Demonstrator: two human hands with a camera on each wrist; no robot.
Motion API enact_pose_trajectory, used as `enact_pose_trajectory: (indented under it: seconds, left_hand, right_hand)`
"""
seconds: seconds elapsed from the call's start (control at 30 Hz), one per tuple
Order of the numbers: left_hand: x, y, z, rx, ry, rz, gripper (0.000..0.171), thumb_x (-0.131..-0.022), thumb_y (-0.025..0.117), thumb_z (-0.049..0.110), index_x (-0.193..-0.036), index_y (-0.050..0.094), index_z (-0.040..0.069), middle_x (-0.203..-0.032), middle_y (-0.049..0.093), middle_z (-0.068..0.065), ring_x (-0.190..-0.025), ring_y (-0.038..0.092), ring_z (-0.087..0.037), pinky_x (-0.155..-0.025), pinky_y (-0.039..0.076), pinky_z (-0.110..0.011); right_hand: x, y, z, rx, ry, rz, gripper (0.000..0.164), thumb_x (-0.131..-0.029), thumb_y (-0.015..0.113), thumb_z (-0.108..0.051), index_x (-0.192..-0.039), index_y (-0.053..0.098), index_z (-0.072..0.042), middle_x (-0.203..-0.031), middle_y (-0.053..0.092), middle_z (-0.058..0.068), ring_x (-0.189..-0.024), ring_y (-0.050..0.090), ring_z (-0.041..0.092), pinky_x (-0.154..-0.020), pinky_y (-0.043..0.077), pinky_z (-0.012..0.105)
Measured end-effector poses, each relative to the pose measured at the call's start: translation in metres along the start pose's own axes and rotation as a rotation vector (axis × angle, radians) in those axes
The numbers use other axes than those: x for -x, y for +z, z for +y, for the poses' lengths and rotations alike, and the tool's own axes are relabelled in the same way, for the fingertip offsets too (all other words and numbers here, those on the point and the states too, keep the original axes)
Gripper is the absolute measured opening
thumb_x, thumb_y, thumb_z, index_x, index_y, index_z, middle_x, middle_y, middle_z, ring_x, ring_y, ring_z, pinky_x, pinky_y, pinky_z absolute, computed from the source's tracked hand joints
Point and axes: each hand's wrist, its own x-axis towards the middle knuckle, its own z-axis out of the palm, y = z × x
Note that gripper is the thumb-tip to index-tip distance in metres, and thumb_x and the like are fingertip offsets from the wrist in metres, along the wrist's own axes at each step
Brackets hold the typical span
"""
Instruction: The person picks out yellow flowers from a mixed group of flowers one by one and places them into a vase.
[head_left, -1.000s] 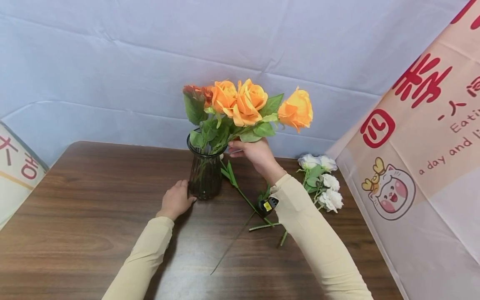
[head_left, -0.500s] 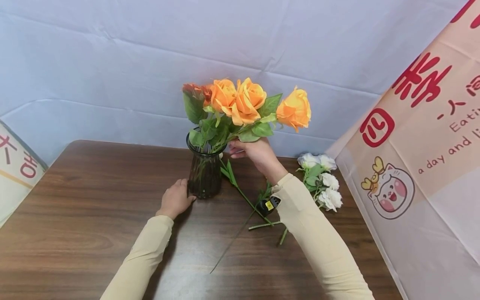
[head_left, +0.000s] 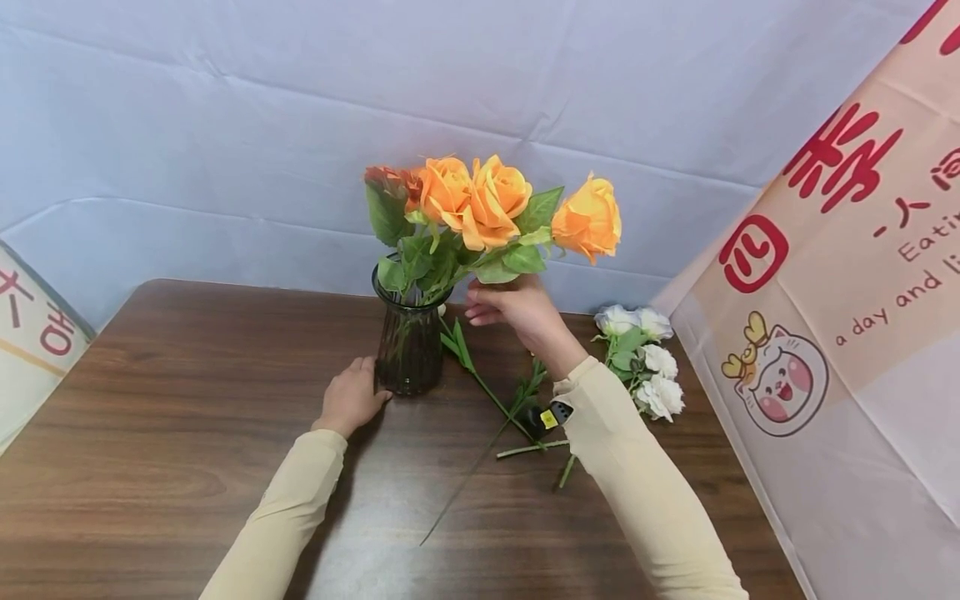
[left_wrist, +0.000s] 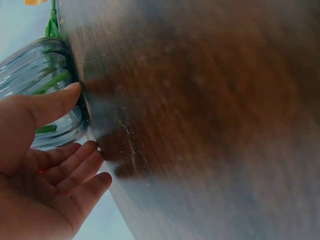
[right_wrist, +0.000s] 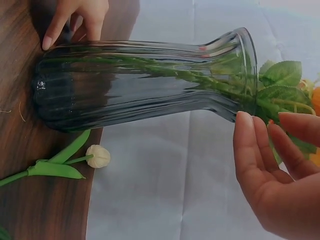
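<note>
A ribbed, dark-tinted glass vase stands upright, bearing orange roses and a reddish flower at its left. Leaning far right is one orange rose. My left hand holds the vase low at its base, thumb in front and fingers behind, as the left wrist view shows. Just right of the rim, under the leaves, is my right hand. In the right wrist view its fingers are loosely bent beside the rim, with a gap to the thumb and nothing between.
Right of the vase lie a white tulip and loose green stems, partly under the right sleeve. White flowers lie near the table's right edge. A pale cloth hangs behind, a printed banner to the right.
My right hand has drawn slightly right, away from the vase rim, its fingers off the stems. The roses and my left hand stay almost as they were.
</note>
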Motion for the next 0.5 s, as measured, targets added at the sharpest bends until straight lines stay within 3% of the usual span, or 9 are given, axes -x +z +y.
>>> enact_pose_trajectory:
  seconds: [0.23, 0.5]
  left_hand:
    - [0.0, 0.001, 0.0, 0.005, 0.004, 0.018, 0.065, -0.082, 0.068, 0.028, -0.127, 0.042, -0.011, -0.122, 0.049, -0.026, -0.104, 0.052, -0.042, -0.086, 0.043, -0.051]
    - [0.0, 0.002, 0.0, 0.002, 0.004, 0.012, 0.066, -0.082, 0.068, 0.028, -0.127, 0.041, -0.012, -0.122, 0.048, -0.027, -0.104, 0.052, -0.042, -0.085, 0.044, -0.051]
  right_hand:
    - [0.011, -0.01, 0.002, 0.023, 0.025, 0.022, 0.025, -0.086, 0.053, 0.007, -0.109, 0.052, 0.017, -0.075, 0.062, 0.012, -0.063, 0.063, 0.019, -0.066, 0.055, 0.036]
    - [0.023, -0.03, 0.019, 0.058, 0.051, 0.07, 0.018, -0.087, 0.055, 0.003, -0.102, 0.055, 0.013, -0.079, 0.062, 0.014, -0.067, 0.065, 0.022, -0.072, 0.054, 0.042]
